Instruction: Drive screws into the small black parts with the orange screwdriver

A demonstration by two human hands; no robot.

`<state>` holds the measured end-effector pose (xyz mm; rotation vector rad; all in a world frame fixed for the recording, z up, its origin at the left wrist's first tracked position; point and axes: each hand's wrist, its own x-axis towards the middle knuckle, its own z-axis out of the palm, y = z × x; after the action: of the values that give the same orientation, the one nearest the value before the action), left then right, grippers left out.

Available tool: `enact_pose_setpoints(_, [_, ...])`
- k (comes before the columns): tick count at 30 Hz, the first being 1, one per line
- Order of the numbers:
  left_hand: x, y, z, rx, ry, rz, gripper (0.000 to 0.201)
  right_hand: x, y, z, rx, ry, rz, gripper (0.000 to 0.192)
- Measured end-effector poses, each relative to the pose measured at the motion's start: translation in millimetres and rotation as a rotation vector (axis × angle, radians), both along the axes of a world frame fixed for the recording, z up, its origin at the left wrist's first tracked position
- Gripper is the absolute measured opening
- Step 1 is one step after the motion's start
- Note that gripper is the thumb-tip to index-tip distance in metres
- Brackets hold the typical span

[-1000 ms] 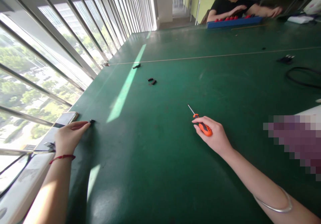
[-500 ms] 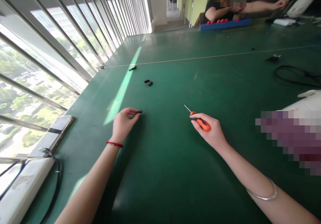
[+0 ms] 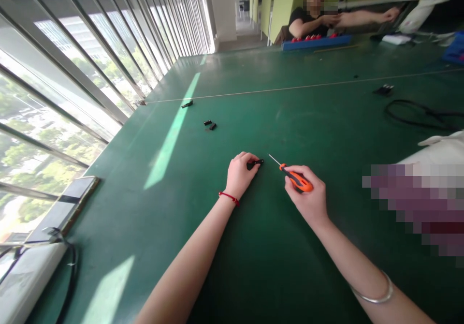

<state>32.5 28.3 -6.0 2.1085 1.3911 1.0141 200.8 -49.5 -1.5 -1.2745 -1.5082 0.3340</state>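
My left hand [image 3: 239,173] pinches a small black part [image 3: 255,163] between thumb and fingers, low over the green table [image 3: 253,246]. A red string circles that wrist. My right hand [image 3: 307,197] grips an orange-handled screwdriver [image 3: 295,180] whose thin metal shaft points up-left toward the black part, its tip a short way from it. A silver bangle sits on my right forearm.
Two small black parts [image 3: 210,124] and another black piece [image 3: 187,104] lie farther up the table. A phone [image 3: 63,208] rests at the left edge by the window rails. A black cable [image 3: 416,116] loops at right. A person [image 3: 319,17] sits at the far end behind a blue tray [image 3: 311,41].
My left hand carried the small black part from the table's left edge rightward to just beside the screwdriver tip. My right hand lifted the screwdriver slightly and stayed near the same spot.
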Motion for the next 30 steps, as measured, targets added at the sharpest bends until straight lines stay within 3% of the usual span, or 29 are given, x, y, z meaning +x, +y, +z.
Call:
enact_pose_setpoints(12, [-0.7, -3.6, 3.4, -0.047, -0.031, 0.033, 0.011, 3.8, -9.6, 2.7, 0.105, -0.005, 0.117, 0.021])
enact_pose_setpoints(30, [-1.1, -3.3, 1.6, -0.001, 0.056, 0.0, 0.01, 5.5, -9.2, 4.9, 0.041, 0.004, 0.134, 0.015])
